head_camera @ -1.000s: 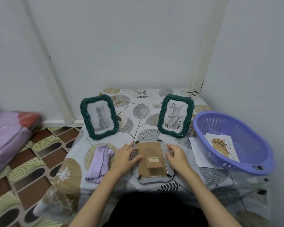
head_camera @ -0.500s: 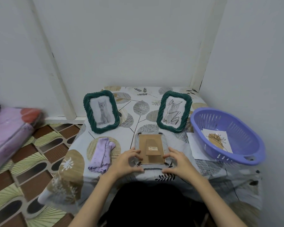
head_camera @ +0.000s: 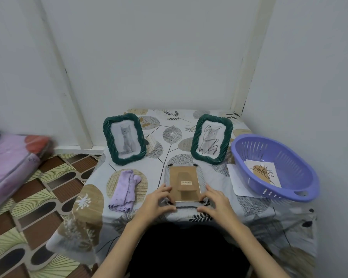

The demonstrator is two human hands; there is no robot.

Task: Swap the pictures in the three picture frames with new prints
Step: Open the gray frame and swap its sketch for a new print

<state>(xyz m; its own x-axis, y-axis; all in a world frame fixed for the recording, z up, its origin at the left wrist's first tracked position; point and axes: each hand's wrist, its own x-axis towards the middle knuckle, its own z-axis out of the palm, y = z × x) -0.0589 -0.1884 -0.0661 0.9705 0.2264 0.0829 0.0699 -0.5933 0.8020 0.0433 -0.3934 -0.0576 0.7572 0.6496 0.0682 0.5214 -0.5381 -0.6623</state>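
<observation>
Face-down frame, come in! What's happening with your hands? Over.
Both hands, left and right, pinching near corners of face-down grey frame with brown cardboard back. Backing on. Nothing in the way.

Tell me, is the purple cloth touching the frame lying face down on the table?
Apart. The head view shows the purple cloth lying left of the face-down frame, with a strip of patterned tablecloth and the left hand between them.

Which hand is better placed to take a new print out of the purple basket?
The right hand: the purple basket with its print sits on the right; the left hand would cross the face-down frame.
</observation>
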